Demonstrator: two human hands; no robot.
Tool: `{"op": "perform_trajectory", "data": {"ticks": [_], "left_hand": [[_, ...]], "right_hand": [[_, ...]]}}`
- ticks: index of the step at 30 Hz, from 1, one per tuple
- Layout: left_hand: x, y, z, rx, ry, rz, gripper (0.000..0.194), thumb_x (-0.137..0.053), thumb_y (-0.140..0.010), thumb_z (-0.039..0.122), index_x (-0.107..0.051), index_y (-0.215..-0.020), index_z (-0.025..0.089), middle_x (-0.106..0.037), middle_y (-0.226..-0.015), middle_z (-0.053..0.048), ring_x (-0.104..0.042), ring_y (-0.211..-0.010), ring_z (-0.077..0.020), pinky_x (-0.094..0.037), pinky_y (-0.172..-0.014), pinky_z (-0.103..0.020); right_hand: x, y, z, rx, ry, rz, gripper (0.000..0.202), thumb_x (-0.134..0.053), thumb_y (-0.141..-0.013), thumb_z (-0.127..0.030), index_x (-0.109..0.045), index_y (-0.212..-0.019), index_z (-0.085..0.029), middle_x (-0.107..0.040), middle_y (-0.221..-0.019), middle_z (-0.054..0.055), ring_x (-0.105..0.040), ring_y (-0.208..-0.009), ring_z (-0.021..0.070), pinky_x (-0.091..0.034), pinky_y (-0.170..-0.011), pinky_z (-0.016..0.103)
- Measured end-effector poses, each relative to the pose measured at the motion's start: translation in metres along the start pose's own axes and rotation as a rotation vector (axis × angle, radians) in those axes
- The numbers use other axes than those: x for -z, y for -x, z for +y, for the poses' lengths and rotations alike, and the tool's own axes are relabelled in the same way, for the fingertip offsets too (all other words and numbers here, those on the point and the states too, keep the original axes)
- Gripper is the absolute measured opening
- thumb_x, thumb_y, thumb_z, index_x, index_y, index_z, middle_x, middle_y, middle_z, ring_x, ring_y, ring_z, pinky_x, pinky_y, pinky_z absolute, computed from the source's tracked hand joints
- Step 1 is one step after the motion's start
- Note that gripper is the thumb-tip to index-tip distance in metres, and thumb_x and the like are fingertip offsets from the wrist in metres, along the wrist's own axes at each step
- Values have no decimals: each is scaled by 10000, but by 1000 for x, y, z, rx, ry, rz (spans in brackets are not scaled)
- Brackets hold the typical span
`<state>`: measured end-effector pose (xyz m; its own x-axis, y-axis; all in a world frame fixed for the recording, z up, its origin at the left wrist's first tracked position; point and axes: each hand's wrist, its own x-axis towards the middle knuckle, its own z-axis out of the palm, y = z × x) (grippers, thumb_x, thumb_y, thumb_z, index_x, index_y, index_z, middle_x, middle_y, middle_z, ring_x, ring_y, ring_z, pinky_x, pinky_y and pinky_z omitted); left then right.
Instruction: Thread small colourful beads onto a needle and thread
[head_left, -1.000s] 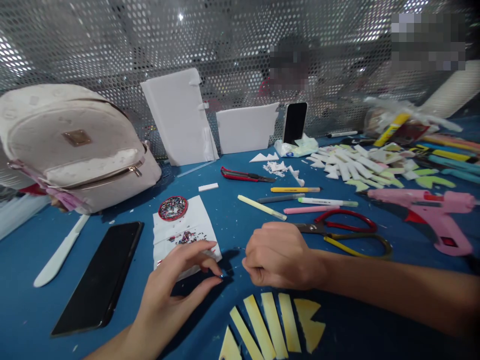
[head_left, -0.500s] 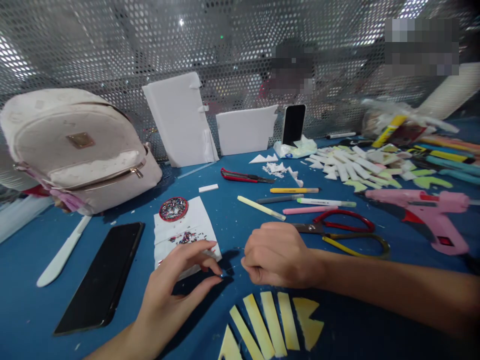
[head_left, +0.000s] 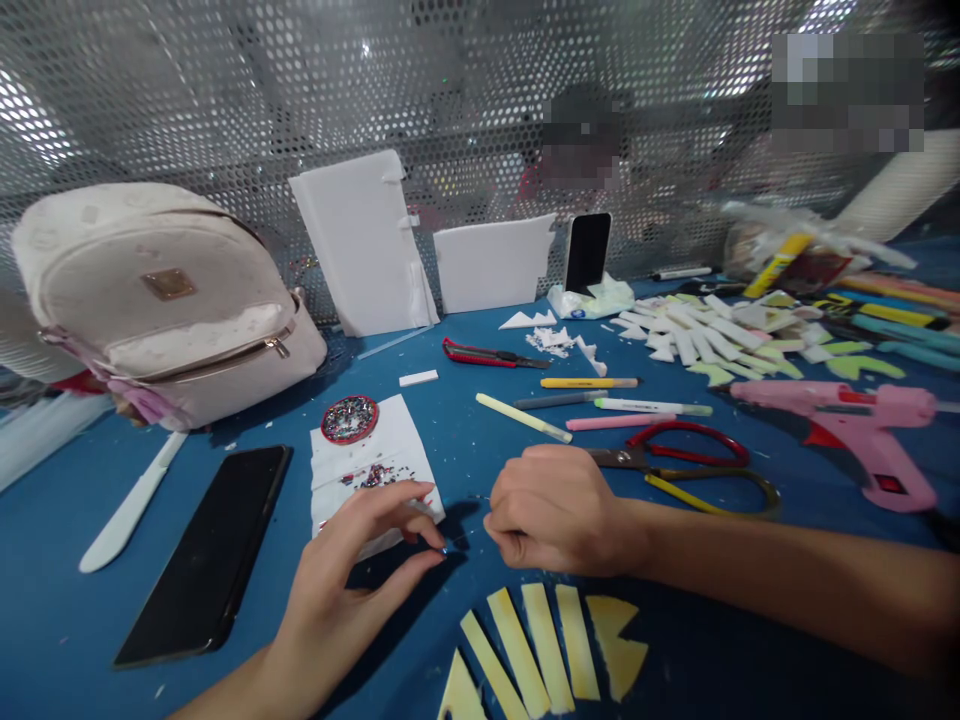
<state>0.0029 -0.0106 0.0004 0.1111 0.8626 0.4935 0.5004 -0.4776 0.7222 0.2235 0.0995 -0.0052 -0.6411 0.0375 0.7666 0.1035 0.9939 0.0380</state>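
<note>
My left hand (head_left: 367, 570) has its thumb and a finger pinched round a tiny shiny blue bit, over the lower edge of a white paper (head_left: 409, 440). Loose beads (head_left: 371, 477) and a red-rimmed round dish of beads (head_left: 349, 419) lie on that paper. To the right, my right hand (head_left: 551, 510) is closed, fingertips curled in; a faint thin line shows between the two hands, and its ends are hard to make out. Below them are several yellow strips (head_left: 517, 650) and a notched yellow piece (head_left: 615, 645).
Scissors (head_left: 622, 457), markers (head_left: 589, 382), a red cutter (head_left: 487, 354) and a pink glue gun (head_left: 855, 400) lie to the right. White strips (head_left: 697, 330) are piled behind. At left are a black phone (head_left: 206, 550), a white knife (head_left: 127, 515) and a backpack (head_left: 172, 320).
The view has shifted slightly, so the backpack, phone and knife appear a little farther right. Both hands keep nearly the same pose and place.
</note>
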Motion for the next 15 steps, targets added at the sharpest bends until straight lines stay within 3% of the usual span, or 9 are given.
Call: {"op": "perform_trajectory", "data": {"ticks": [15], "left_hand": [[0, 0, 1, 7, 7, -10, 490, -718, -884, 73, -567, -1303, 278, -749, -867, 40, -729, -787, -105, -575, -856, -200]], "right_hand": [[2, -3, -1, -6, -17, 22, 165, -558, -856, -73, -577, -735, -184, -631, -656, -41, -540, -597, 98, -325, -565, 276]]}}
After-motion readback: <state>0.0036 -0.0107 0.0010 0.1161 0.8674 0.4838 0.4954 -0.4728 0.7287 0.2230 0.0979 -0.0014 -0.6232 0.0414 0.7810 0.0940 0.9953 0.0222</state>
